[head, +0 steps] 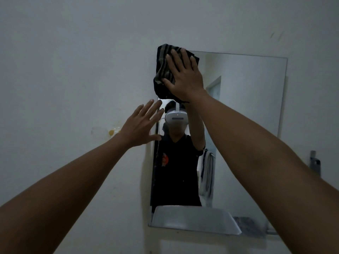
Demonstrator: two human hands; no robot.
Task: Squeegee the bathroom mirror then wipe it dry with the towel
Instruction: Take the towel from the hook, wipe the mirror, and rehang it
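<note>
A frameless rectangular mirror (247, 110) hangs on the white wall. My right hand (183, 76) lies flat on a dark striped towel (163, 70), pressing it against the mirror's top left corner; the towel overlaps the mirror's edge onto the wall. My left hand (141, 123) is spread, fingers apart, at the mirror's left edge about halfway up, holding nothing. Whether it touches the glass or wall I cannot tell. No squeegee is in view.
The mirror reflects a person in a dark shirt, a hanging towel and a doorway. Below the mirror a white basin rim (192, 219) shows. A small yellow mark (111, 132) sits on the wall at left, and a dark fitting (314, 162) on the wall at right.
</note>
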